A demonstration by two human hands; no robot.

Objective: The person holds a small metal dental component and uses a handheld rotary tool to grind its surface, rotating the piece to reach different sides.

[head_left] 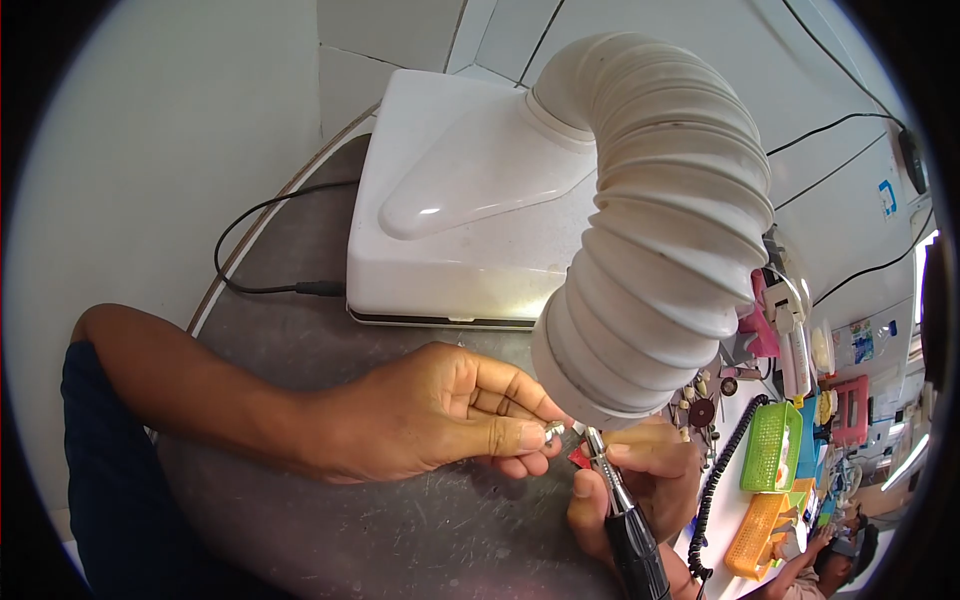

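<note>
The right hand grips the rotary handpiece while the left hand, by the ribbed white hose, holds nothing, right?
Not quite: the head view shows the left hand pinching a small shiny metal piece. The right hand does grip the rotary handpiece.

**Count check: bench, singles mostly**

Own hands: 2, being 1 left hand and 1 right hand. Handpiece: 1. Metal piece: 1 made out. White box: 1. Ribbed hose: 1. Plugged-in black cable: 1. Coiled cord: 1. Green basket: 1. Orange basket: at least 1, edges overlap. Rotary bits: several, too small and crowded for an exact number. Other person: 1, lower right edge.
</note>
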